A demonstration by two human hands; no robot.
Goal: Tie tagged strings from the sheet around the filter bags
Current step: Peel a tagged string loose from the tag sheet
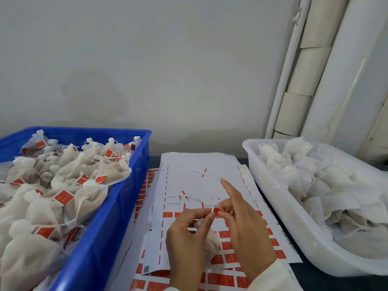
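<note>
A white sheet [201,177] with rows of red tags lies on the table in front of me, its upper part mostly stripped. My left hand [186,234] grips a white filter bag [211,240] and pinches the string at its neck. My right hand [243,225] pinches the red tag [217,210] of a white string just above the bag, index finger pointing up and away. The bag is mostly hidden between my hands.
A blue crate [109,217] on the left holds many tied bags with red tags. A white tub [298,225] on the right holds untagged filter bags. More tag sheets [144,198] lie underneath. A wall and white pipes [327,80] stand behind.
</note>
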